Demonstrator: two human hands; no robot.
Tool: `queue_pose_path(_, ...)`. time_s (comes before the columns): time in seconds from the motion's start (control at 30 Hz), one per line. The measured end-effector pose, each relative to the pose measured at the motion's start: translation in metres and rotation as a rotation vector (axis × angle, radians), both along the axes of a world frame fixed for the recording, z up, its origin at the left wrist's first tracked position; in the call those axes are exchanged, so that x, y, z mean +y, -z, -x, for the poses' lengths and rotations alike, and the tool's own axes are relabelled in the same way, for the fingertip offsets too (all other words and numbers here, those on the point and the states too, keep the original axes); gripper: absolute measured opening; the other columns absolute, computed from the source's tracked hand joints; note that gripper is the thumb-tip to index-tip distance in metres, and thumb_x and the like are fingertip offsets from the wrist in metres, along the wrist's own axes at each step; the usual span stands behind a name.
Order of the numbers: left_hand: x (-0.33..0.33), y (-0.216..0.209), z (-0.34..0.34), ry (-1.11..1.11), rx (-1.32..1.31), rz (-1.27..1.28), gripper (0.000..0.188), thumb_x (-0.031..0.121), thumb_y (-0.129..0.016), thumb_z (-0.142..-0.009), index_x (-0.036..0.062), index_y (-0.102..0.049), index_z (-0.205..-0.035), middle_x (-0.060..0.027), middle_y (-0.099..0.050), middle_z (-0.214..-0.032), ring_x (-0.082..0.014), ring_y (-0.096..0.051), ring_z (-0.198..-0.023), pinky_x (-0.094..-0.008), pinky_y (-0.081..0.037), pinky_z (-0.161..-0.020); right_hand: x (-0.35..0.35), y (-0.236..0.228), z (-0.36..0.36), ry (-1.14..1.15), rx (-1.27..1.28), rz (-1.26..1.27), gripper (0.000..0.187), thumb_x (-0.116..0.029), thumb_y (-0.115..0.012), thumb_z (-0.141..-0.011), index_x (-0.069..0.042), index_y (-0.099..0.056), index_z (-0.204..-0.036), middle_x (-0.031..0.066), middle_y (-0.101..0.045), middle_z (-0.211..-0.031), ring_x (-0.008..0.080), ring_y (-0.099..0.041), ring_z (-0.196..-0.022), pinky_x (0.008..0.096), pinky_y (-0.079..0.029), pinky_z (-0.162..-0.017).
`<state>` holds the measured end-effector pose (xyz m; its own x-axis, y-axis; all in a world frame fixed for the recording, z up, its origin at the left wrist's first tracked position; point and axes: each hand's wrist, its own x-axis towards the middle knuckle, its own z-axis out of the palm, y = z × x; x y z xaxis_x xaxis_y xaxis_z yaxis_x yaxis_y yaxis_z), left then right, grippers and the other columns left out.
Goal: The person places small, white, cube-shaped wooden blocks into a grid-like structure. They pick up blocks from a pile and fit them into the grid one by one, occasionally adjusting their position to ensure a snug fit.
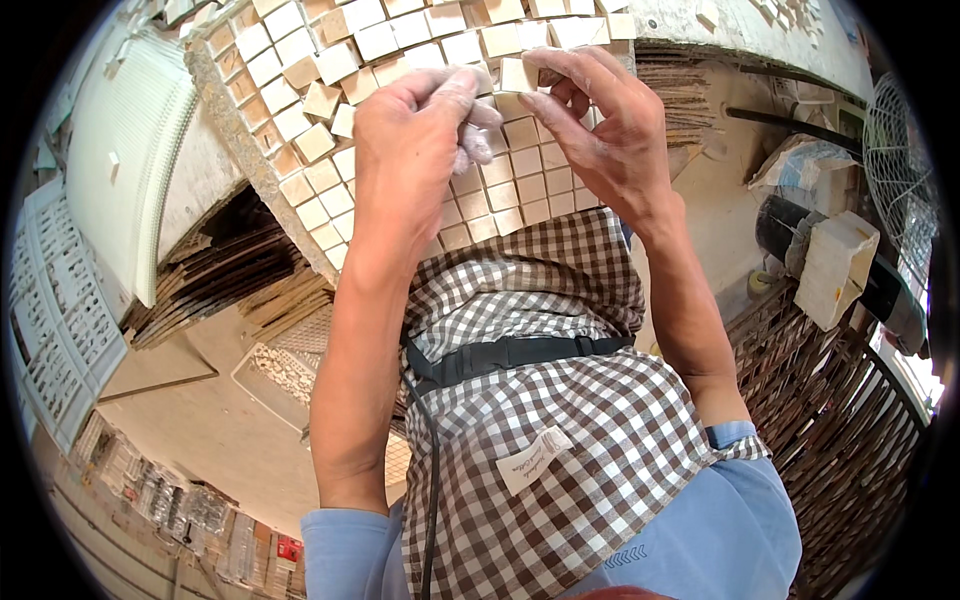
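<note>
Head view: 1 cream tile (518, 76) is pinched by fingers of the right hand (615, 115) over the worktop (208, 72); whether anything is gripped by the left hand (408, 135) cannot be told. Near-edge tiles (532, 188) are evenly rowed; many farther tiles (376, 41) are skewed, seemingly unfinished.

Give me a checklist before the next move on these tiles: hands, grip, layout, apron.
1. Right hand has its grip: ok, a pale square tile is pinched between thumb and forefinger.
2. Left hand free: cannot tell, its curled fingers could hide a tile.
3. Fingers clean: not ok, whitish dust coats them on both hands.
4. Near tiles aligned: ok, fairly regular rows.
5. Far tiles aligned: not ok, several sit skewed.
6. Checkered apron off the tiles: cannot tell, they meet in this view.
</note>
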<state>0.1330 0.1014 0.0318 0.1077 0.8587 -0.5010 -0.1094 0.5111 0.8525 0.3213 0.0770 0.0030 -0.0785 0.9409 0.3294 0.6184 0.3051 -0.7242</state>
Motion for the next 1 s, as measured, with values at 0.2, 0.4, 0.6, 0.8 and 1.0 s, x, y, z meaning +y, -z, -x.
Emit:
queue_pose_path(0.2,-0.004,0.014,0.001,0.036,0.403,-0.376,0.019,0.012,-0.07,-0.102,0.001,-0.079,-0.114,-0.0057,-0.076,-0.088,-0.0086,-0.066,-0.072,-0.0242,-0.054,-0.066,0.004,0.008,0.0,0.044,-0.128,-0.025,0.025,-0.006,-0.079,-0.087,-0.006,-0.074,-0.112,0.0117,-0.072,-0.097,0.032,-0.071,-0.085,0.0422,-0.058,-0.075)
queue_pose_path(0.4,-0.008,0.033,-0.005,0.067,0.719,-0.745,0.017,0.008,-0.074,-0.095,0.0024,-0.079,-0.11,-0.0115,-0.078,-0.093,-0.0201,-0.072,-0.078,-0.0339,-0.058,-0.075,0.008,0.009,0.002,0.043,-0.149,-0.05,0.021,-0.005,-0.077,-0.086,-0.006,-0.075,-0.106,0.0122,-0.072,-0.097,0.0343,-0.07,-0.089,0.045,-0.057,-0.077)
queue_pose_path(0.6,-0.009,0.039,-0.011,0.089,0.853,-0.937,0.016,0.01,-0.077,-0.091,0.0077,-0.078,-0.107,-0.0123,-0.066,-0.082,-0.0306,-0.069,-0.069,-0.042,-0.054,-0.063,0.005,0.009,0.002,0.089,-0.122,-0.074,0.015,-0.004,-0.077,-0.085,-0.007,-0.077,-0.1,0.0111,-0.073,-0.095,0.0331,-0.07,-0.091,0.0439,-0.057,-0.08)
queue_pose_path(0.8,-0.007,0.039,-0.02,0.174,1.007,-0.995,0.02,0.013,-0.08,-0.089,0.0104,-0.078,-0.109,-0.0088,-0.061,-0.08,-0.028,-0.068,-0.071,-0.0414,-0.053,-0.059,0.009,0.018,0.006,0.078,-0.114,-0.14,0.011,-0.003,-0.077,-0.085,-0.007,-0.079,-0.095,0.0106,-0.073,-0.093,0.0313,-0.071,-0.087,0.0412,-0.058,-0.078)
queue_pose_path(1.0,-0.009,0.04,-0.019,0.179,1.041,-0.951,0.022,0.013,-0.08,-0.088,0.0124,-0.078,-0.109,-0.0085,-0.063,-0.083,-0.0289,-0.069,-0.074,-0.0421,-0.054,-0.063,0.005,0.01,-0.017,0.217,0.035,-0.11,0.014,-0.001,-0.077,-0.087,-0.006,-0.08,-0.1,0.0102,-0.074,-0.094,0.0241,-0.072,-0.08,0.0346,-0.058,-0.071)
